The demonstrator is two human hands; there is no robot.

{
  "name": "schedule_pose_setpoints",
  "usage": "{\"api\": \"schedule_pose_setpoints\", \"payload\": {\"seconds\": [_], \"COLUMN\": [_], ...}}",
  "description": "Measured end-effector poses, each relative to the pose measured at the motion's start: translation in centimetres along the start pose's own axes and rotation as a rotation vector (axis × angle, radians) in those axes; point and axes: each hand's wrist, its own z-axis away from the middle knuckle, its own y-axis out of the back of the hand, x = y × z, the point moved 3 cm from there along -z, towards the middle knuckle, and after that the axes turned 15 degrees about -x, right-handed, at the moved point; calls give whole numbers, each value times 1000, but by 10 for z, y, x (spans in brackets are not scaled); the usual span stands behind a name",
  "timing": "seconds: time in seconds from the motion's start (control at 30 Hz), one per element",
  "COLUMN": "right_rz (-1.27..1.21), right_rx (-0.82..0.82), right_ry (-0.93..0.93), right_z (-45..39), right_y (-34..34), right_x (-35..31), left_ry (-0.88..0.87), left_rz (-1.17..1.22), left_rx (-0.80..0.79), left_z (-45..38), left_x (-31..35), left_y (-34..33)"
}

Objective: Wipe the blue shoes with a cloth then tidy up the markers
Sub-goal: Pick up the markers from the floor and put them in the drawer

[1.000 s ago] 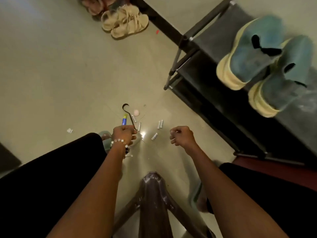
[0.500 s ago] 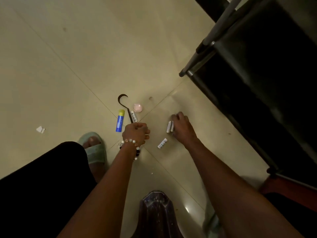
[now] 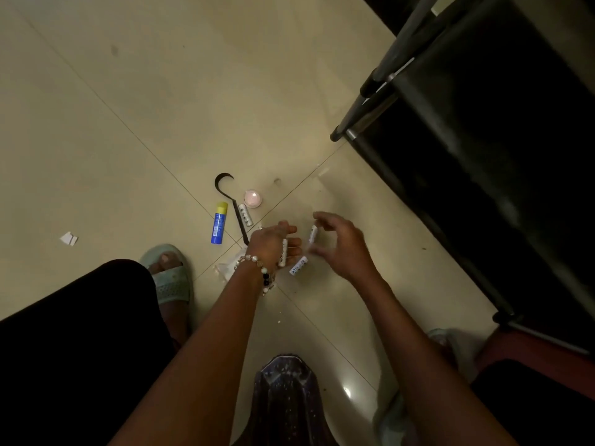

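Left hand (image 3: 272, 244) grips one short white cylindrical marker (image 3: 283, 252) as a collecting hand, while right hand (image 3: 341, 244) pinches a second white marker (image 3: 312, 235), apparently for transfer.

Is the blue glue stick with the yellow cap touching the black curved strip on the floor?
Apart. The head view shows bare floor tile between the blue glue stick and the black curved strip along its length.

the right hand (image 3: 338, 243) is blurred, so its grip on the white marker (image 3: 312, 234) is unclear. beside it, the left hand (image 3: 270, 244) hides part of another marker (image 3: 283, 252). right of the hands, the black rack (image 3: 483, 123) is cut off by the edge.
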Motion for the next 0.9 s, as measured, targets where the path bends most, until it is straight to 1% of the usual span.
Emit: {"api": "schedule_pose_setpoints", "payload": {"seconds": [0.03,0.07,0.1,0.2,0.27,0.3,0.33,0.37,0.43,0.5,0.53,0.57,0.6,0.63,0.7,0.73,0.77,0.83,0.87,0.9], "right_rz": [-65,-59,-9,164,245,234,181,72,-242,-495,-529,-522,-504,-494,-491,-466,-410,-255,-186,-121], "right_rx": [85,131,132,53,71,103,126,136,106,-20,-107,-175,-181,-108,178,275,290,175,113,83], "right_ry": [-59,-131,-184,-272,-288,-296,-314,-322,-295,-194,-144,-109,-102,-114,-227,-302,-374,-473,-491,-491], "right_z": [-7,-16,-24,-45,-52,-54,-55,-54,-44,-23,-13,-2,6,12,14,12,8,-3,-9,-13], "right_y": [2,-1,-6,-30,-38,-37,-34,-31,-25,-23,-24,-26,-28,-28,-29,-32,-38,-57,-68,-75], "right_x": [6,12,15,22,24,24,25,26,18,-2,-10,-18,-19,-18,0,10,17,24,27,26], "left_ry": [5,10,13,22,38,43,44,37,0,-22,-14,3,21,37,63,71,76,76,73,65], "left_rz": [82,171,229,239,240,220,180,141,108,106,108,116,133,158,214,222,219,203,193,183], "left_rx": [21,42,66,103,63,57,69,96,129,126,129,127,111,86,74,99,131,182,197,209], "left_z": [-1,-1,-1,-6,-8,-9,-9,-10,-8,-5,-3,-1,1,1,3,4,5,7,8,8], "left_x": [-1,-3,-5,-14,-18,-18,-17,-18,-19,-19,-19,-21,-23,-25,-29,-31,-33,-35,-35,-37], "left_y": [3,6,11,26,29,30,30,30,26,19,16,12,10,7,7,10,15,24,28,33]}}
